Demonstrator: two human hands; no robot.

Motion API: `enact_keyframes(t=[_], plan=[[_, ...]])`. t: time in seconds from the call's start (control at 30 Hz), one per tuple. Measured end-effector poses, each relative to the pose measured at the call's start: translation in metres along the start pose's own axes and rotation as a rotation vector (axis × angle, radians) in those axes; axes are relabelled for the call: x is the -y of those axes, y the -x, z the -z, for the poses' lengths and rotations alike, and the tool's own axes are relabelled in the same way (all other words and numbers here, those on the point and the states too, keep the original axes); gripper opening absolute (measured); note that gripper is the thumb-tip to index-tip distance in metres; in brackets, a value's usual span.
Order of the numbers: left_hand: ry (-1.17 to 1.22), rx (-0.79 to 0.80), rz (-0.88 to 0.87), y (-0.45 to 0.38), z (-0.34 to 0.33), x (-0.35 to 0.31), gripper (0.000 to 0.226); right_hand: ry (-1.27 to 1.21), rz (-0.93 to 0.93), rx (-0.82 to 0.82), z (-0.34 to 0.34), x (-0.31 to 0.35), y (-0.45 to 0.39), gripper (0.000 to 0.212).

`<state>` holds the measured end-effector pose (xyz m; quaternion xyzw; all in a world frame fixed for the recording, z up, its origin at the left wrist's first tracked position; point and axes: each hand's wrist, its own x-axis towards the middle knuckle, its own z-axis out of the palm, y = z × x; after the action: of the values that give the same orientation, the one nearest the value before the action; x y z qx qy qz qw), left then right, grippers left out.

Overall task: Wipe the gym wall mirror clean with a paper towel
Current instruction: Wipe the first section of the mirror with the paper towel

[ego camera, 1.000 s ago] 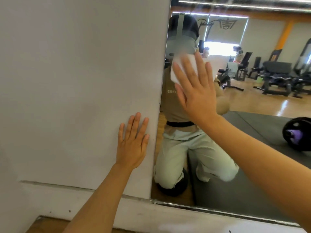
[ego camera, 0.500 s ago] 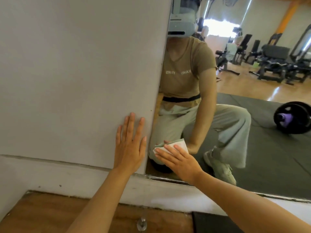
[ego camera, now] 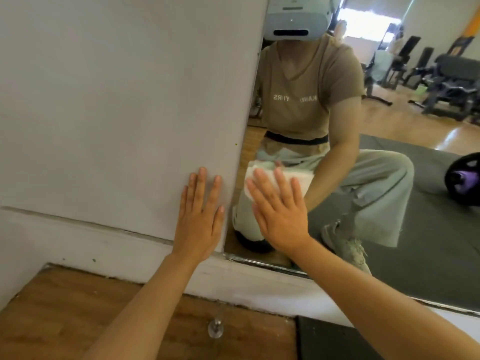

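The wall mirror (ego camera: 389, 178) fills the right side of the view, its metal bottom edge just above the white baseboard. My right hand (ego camera: 279, 216) lies flat on the glass near the mirror's lower left corner, fingers spread, pressing a folded white paper towel (ego camera: 302, 179) against it. The towel sticks out above my fingertips. My left hand (ego camera: 200, 219) rests flat and spread on the grey wall (ego camera: 117, 113), right beside the mirror's left edge, holding nothing.
The mirror reflects a kneeling person, a dark floor mat, a black and purple weight plate (ego camera: 465, 178) and gym benches (ego camera: 446, 81). Below the wall are a wooden floor (ego camera: 65, 315), a small metal floor stud (ego camera: 215, 328) and a black mat corner (ego camera: 335, 341).
My right hand swept the towel down from head height to the mirror's bottom edge, then back up a little, now flat with fingers spread. My left hand stayed on the wall.
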<state>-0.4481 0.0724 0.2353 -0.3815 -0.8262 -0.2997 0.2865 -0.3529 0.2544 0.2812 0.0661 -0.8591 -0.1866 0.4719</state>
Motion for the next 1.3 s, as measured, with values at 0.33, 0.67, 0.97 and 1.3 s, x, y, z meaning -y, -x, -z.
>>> enact_keyframes(t=[0.33,0.67,0.97,1.3], plan=[[0.002,0.060,0.058,0.019,-0.008,-0.004,0.063,0.186,0.349,0.413,-0.048,0.048,0.133,0.091],[0.103,0.057,0.124,0.025,-0.020,-0.019,0.066,0.286,0.367,0.411,0.003,-0.013,0.085,0.103],[0.180,0.039,0.139,0.035,-0.034,-0.046,0.068,0.102,-0.062,0.010,0.039,-0.054,0.037,0.062],[0.151,0.016,0.127,0.042,-0.053,-0.064,0.069,0.164,0.278,0.470,-0.006,-0.032,0.194,0.093]])
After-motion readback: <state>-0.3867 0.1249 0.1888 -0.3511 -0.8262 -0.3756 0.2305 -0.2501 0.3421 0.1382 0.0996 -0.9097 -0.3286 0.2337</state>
